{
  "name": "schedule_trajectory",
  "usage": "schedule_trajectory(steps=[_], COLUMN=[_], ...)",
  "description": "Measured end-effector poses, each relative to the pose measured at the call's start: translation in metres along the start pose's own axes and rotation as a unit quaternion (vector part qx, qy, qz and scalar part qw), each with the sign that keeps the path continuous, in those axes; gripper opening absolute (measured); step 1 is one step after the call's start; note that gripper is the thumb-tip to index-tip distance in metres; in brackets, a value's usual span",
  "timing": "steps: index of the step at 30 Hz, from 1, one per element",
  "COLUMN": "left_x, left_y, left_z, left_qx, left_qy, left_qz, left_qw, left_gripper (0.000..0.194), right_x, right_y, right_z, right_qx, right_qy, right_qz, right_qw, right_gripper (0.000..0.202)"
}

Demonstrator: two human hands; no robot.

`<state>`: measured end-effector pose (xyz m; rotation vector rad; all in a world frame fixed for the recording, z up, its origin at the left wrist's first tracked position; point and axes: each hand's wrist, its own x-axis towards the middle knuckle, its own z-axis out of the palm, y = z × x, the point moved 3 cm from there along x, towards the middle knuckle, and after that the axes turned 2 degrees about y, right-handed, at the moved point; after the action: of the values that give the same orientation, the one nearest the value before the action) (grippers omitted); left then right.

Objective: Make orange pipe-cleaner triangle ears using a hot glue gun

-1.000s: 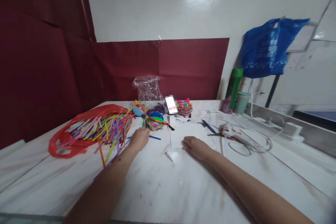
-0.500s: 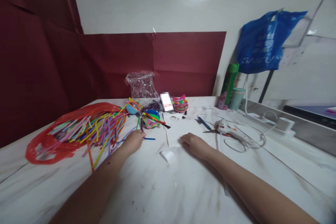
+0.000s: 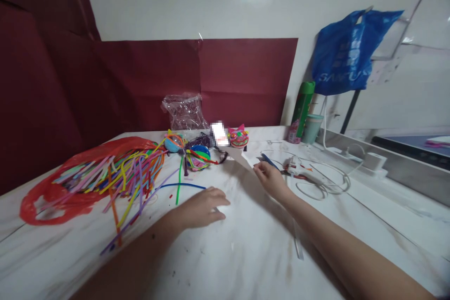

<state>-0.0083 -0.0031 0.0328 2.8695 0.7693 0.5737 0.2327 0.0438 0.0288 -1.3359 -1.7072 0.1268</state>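
Now the paper is up off the table, at least at its near end — a moment ago it lay flat with the right hand resting at its edge. That hand's fingertips are pinched on the near end, and the sheet slants away toward the phone, its shadow falling across the table.

The left hand has shifted too, from beside the blue stem toward the middle. Its thumb and fingers are spread apart; a pale patch shows by the fingertips, though I cannot tell whether that is a scrap or just the tabletop. The stem's right end reaches the knuckles — touching or not, I cannot say. The two hands are well apart.

So the sheet appears to hang from the right hand alone, with the left seemingly unloaded. The green stem, hidden in part before, now shows along its length, crossing the blue one. The striped ball sits beyond the left hand, and the blue tool lies just past the right.
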Motion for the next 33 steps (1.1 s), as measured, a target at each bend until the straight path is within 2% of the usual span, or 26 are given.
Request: schedule_trajectory(steps=[1,3,6,8,10,12,15,18,21,24,29,33], left_x=[0.002,0.002,-0.010,-0.020,-0.028,-0.029,-0.022,-0.010,0.004,0.020,0.044,0.063], left_y=[0.003,-0.005,-0.041,-0.064,-0.080,-0.084,-0.076,-0.071,-0.080,-0.098,-0.126,-0.144], left_z=[0.006,0.011,0.001,-0.011,-0.022,-0.029,-0.028,-0.018,-0.011,-0.012,-0.021,-0.027], left_qx=[0.020,0.077,0.152,0.175,0.193,0.207,0.239,0.267,0.300,0.332,0.354,0.369], left_qy=[-0.022,-0.032,0.003,0.034,0.065,0.095,0.125,0.091,0.028,0.000,0.034,0.072], left_qz=[0.000,-0.050,-0.178,-0.227,-0.258,-0.257,-0.191,-0.129,-0.119,-0.158,-0.220,-0.250], left_qw=[1.000,0.995,0.972,0.958,0.944,0.939,0.944,0.951,0.946,0.930,0.908,0.892], left_gripper=[0.021,0.018,0.016,0.020,0.023,0.026,0.029,0.033,0.040,0.043,0.053,0.052], right_x=[0.000,-0.001,-0.006,-0.012,-0.021,-0.033,-0.054,-0.071,-0.079,-0.081,-0.081,-0.080], right_y=[-0.001,-0.004,-0.018,-0.033,-0.052,-0.072,-0.096,-0.108,-0.111,-0.109,-0.104,-0.106], right_z=[-0.001,-0.005,-0.014,-0.019,-0.021,-0.017,-0.004,0.008,0.014,0.016,0.017,0.017], right_qx=[0.012,0.046,0.086,0.065,0.016,-0.032,-0.072,-0.067,-0.049,-0.046,-0.055,-0.059], right_qy=[0.016,0.051,0.081,0.063,0.005,-0.093,-0.265,-0.367,-0.387,-0.382,-0.371,-0.369], right_qz=[0.003,0.004,-0.012,-0.034,-0.070,-0.132,-0.242,-0.321,-0.369,-0.392,-0.401,-0.406], right_qw=[1.000,0.998,0.993,0.995,0.997,0.986,0.931,0.871,0.844,0.835,0.836,0.834], right_gripper=[0.025,0.025,0.022,0.018,0.014,0.011,0.011,0.007,0.006,0.009,0.011,0.012])
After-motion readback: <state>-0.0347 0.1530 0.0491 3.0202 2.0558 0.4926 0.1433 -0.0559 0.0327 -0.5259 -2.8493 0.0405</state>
